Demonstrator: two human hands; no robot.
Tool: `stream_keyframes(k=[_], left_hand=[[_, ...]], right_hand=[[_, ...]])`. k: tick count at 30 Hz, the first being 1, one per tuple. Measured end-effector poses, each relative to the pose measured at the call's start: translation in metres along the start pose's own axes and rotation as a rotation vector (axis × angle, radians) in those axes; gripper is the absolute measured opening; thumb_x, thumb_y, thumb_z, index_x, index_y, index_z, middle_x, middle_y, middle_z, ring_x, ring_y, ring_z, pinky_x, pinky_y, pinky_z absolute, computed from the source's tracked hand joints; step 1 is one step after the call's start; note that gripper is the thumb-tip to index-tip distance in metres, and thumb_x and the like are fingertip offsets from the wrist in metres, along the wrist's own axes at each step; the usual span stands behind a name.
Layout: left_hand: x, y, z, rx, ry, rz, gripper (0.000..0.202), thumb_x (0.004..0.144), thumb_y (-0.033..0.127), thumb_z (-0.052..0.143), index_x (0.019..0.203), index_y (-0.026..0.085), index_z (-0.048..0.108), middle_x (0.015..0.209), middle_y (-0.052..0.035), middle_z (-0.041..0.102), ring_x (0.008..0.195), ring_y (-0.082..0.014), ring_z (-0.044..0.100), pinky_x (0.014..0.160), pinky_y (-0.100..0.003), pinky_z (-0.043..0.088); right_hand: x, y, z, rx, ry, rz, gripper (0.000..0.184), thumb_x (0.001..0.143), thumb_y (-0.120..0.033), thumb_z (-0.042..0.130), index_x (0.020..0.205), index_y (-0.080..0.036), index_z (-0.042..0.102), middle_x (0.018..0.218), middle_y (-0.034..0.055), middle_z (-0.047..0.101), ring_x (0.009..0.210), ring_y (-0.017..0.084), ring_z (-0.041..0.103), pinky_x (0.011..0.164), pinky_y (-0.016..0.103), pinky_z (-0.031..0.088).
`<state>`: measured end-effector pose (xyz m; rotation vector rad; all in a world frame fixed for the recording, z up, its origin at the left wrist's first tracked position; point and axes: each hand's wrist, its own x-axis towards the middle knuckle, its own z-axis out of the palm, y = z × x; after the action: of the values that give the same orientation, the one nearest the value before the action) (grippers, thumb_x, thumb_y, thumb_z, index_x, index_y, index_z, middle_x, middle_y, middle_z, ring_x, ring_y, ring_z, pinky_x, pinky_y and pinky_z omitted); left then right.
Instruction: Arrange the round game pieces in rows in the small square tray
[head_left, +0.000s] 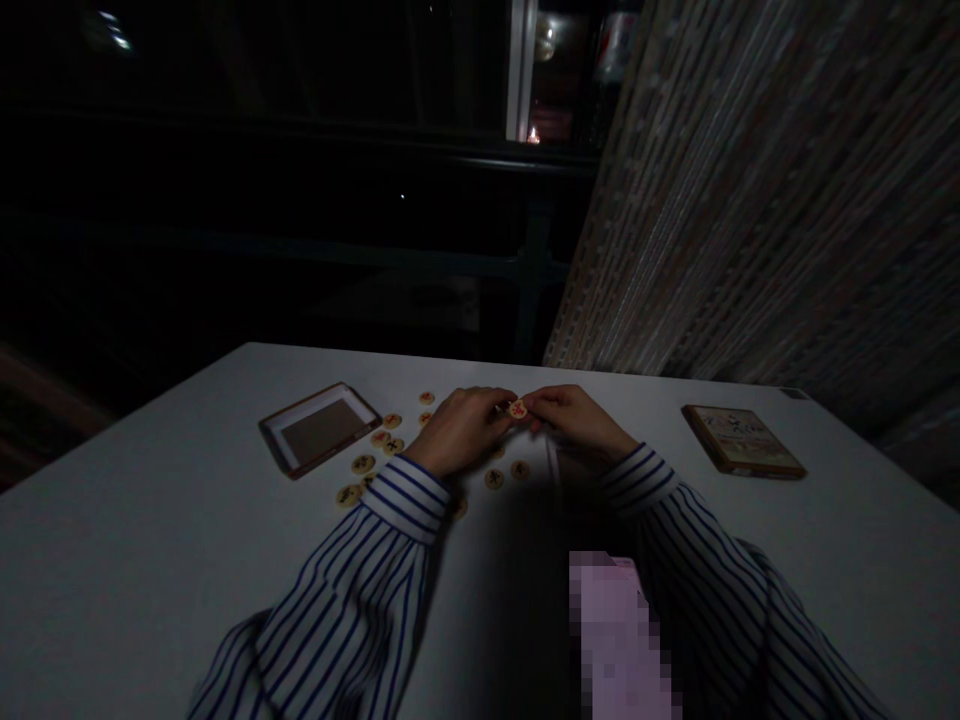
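A round xiangqi piece with a red character (517, 408) is raised above the white table, pinched between my two hands. The fingertips of my left hand (466, 425) close on it from the left. My right hand (581, 415) has thumb and fingers pressed on its other side. Several more pieces lie loose around my left hand, such as a black-marked piece (364, 464) and a red-marked piece (427, 398). Two dark-marked pieces, one of them this piece (520, 469), rest below the hands. My left wrist and sleeve hide part of the scattered group.
An open, shallow box (271, 430) lies at the left, and a flat box with a printed cover (746, 440) at the right. A pixelated pink, phone-like object (622, 640) is near the front. Beyond the white table (187, 580) hangs a strand curtain (712, 200).
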<state>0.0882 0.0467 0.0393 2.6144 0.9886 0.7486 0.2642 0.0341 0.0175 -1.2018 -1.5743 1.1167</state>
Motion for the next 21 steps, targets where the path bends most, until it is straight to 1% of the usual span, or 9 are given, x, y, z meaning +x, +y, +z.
stream_keyframes(k=[8,12,17,21], left_hand=[[0.000,0.005,-0.002,-0.059,-0.010,0.003,0.032,0.080,0.042,0.040,0.096,0.022,0.060,0.088,-0.0019,0.065,0.078,-0.0157,0.058,0.072,-0.025,0.040],[0.000,0.008,-0.004,-0.074,-0.020,0.021,0.031,0.080,0.040,0.040,0.093,0.020,0.060,0.085,-0.0023,0.065,0.074,-0.0149,0.057,0.068,-0.024,0.040],[0.001,0.013,-0.003,-0.044,-0.020,0.046,0.030,0.080,0.039,0.040,0.093,0.020,0.060,0.081,-0.0026,0.064,0.071,-0.0146,0.057,0.065,-0.025,0.039],[0.001,0.021,-0.003,-0.001,-0.023,0.076,0.029,0.080,0.039,0.040,0.093,0.021,0.060,0.081,-0.0020,0.064,0.073,-0.0153,0.057,0.065,-0.026,0.038]], right_hand=[[-0.006,-0.007,-0.001,-0.031,-0.007,-0.016,0.023,0.074,-0.028,0.051,0.081,-0.011,0.064,0.074,0.0038,0.064,0.057,0.008,0.054,0.057,0.020,0.042],[-0.014,-0.016,-0.005,-0.040,-0.020,0.011,0.022,0.075,-0.027,0.051,0.084,-0.011,0.063,0.078,0.0040,0.064,0.060,0.008,0.055,0.058,0.019,0.042],[-0.032,-0.032,-0.017,-0.066,0.070,0.092,0.021,0.074,-0.021,0.051,0.091,-0.011,0.057,0.085,0.0065,0.065,0.060,0.007,0.055,0.057,0.019,0.042],[-0.045,-0.034,-0.025,-0.064,0.083,0.083,0.017,0.074,-0.020,0.050,0.088,-0.012,0.056,0.085,0.0064,0.065,0.062,0.008,0.056,0.059,0.020,0.043]])
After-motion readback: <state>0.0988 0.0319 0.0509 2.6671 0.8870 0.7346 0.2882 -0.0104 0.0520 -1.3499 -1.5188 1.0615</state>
